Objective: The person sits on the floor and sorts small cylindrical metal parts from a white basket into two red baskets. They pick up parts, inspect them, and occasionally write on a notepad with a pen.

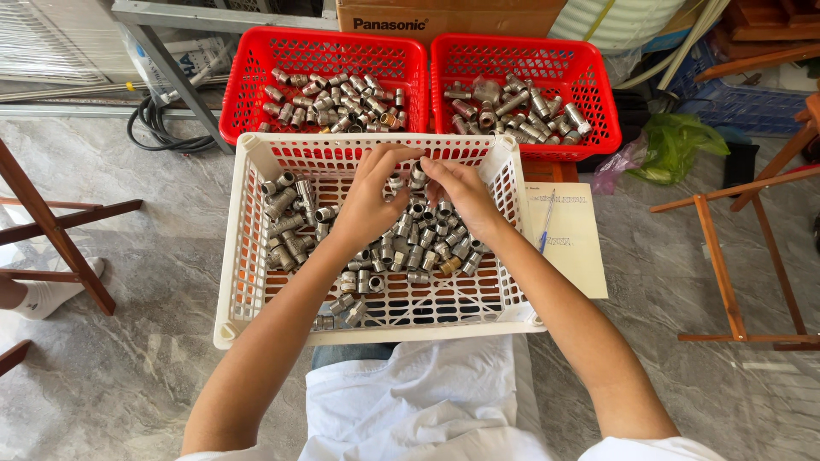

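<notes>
A white plastic basket point(232, 256) rests in front of me with several silver metal pipe fittings point(410, 252) piled in it. My left hand point(371, 196) and my right hand point(461, 192) meet over the far side of the basket. Between their fingertips they hold a small metal fitting point(417, 171). Both forearms reach in over the basket's near rim.
Two red baskets, one on the left point(248, 77) and one on the right point(598, 85), stand beyond with more metal fittings. A sheet of paper point(576, 239) with a blue pen lies to the right. Wooden frames stand at both sides; a cardboard box point(444, 15) is behind.
</notes>
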